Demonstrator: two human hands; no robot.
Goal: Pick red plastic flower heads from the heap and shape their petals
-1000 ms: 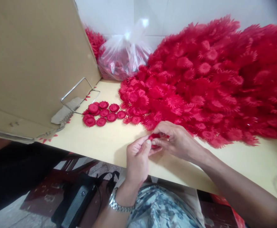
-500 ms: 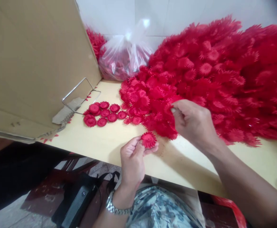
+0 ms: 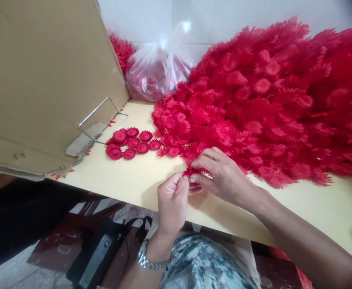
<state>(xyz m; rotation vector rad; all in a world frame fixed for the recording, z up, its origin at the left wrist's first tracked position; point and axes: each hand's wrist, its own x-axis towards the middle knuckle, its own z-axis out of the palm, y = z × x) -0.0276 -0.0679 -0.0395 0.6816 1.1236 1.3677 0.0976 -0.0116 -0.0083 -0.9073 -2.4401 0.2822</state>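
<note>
My left hand [image 3: 173, 200] is closed, pinching a red fringed flower disc [image 3: 189, 171] above the front of the table. My right hand [image 3: 222, 174] has its thumb and fingers closed on the same disc from the right. The fingers hide most of the disc, so whether a second piece lies on it cannot be made out. Just behind my hands spreads a large heap of red flower discs [image 3: 263, 108]. Left of the heap lies a small group of thicker, layered red flowers [image 3: 133, 143].
A tall cardboard box [image 3: 49, 80] stands on the left of the pale table [image 3: 127, 180], with a bent wire frame [image 3: 93, 116] at its side. A tied clear plastic bag [image 3: 160, 72] of red pieces rests against the wall. Below the table edge is a black bag [image 3: 96, 253].
My right hand has come down and left from the heap to meet my left hand at the disc. The disc, earlier face up in plain view, is now mostly covered by fingers.
</note>
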